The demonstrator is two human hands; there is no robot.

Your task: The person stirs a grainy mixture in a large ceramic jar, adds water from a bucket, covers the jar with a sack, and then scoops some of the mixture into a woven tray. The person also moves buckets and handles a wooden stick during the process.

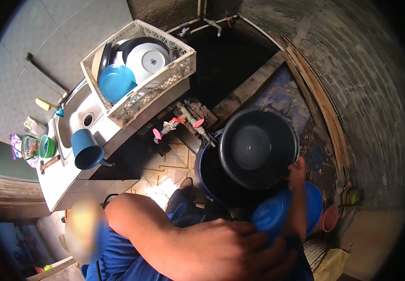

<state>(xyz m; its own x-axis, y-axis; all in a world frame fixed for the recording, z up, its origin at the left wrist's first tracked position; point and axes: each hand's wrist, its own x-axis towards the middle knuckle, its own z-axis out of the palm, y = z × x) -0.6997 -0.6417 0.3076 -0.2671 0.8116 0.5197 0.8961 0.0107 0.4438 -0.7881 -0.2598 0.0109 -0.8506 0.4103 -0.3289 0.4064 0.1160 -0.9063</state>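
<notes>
My right hand (pixel 297 171) grips the right rim of a round black basin (pixel 249 147). The basin is tilted over a dark drum with a blue rim (pixel 201 164), whose inside is in shadow. Across the front of my body reaches my left hand (pixel 244 248), its fingers apart and bent down, close to the dark blue sleeve (pixel 301 256) of my right arm. What lies beneath those fingers is hidden. A blue plastic tub (pixel 313 206) stands below the basin, partly covered by my right forearm.
At the left, a blue dipper (pixel 86 147) rests by a sink (pixel 71 122). A white crate (pixel 183 70) holds bowls and dishes. Pink-handled taps (pixel 198 123) stick out near the drum. Wooden planks (pixel 322 103) lean along the right wall. A blurred yellow-and-blue object (pixel 86 229) is at lower left.
</notes>
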